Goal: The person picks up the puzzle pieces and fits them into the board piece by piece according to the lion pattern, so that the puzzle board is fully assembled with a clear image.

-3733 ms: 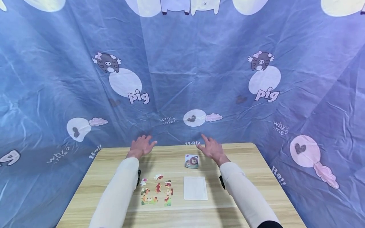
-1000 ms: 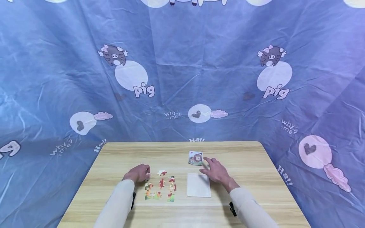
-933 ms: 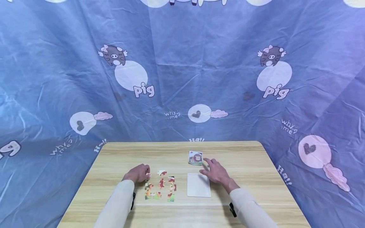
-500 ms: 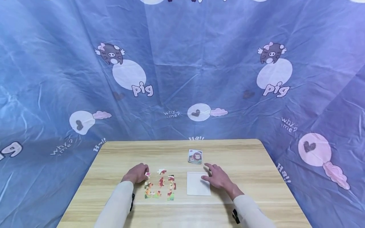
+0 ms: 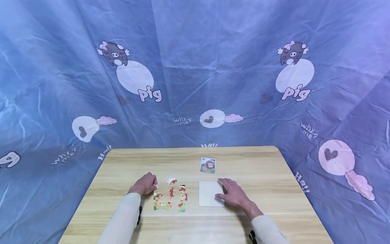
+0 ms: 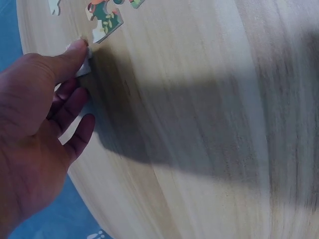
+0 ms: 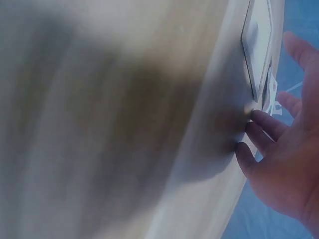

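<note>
My left hand [image 5: 144, 184] pinches a jigsaw puzzle piece [image 6: 85, 67], pale with some pink, at the upper left corner of the loose pieces. In the left wrist view, thumb and index finger grip it while the other fingers curve below. My right hand [image 5: 235, 194] is spread with fingers apart beside the white puzzle tray [image 5: 210, 196], thumb and fingertips overlapping its right edge in the head view. From the right wrist camera, nothing shows in that hand [image 7: 286, 159]. Several other jigsaw pieces [image 5: 172, 192] lie spaced out on the table, left of the tray.
A picture card [image 5: 208, 165] showing a lion lies behind the tray. The wooden table [image 5: 128, 162] ends at a blue cloth backdrop [image 5: 189, 84] printed with pigs, which also stands along both sides.
Both hands have come down from the table's far edge. My left hand has taken hold of the corner jigsaw piece. My right hand has moved from beside the card to the tray's right edge.
</note>
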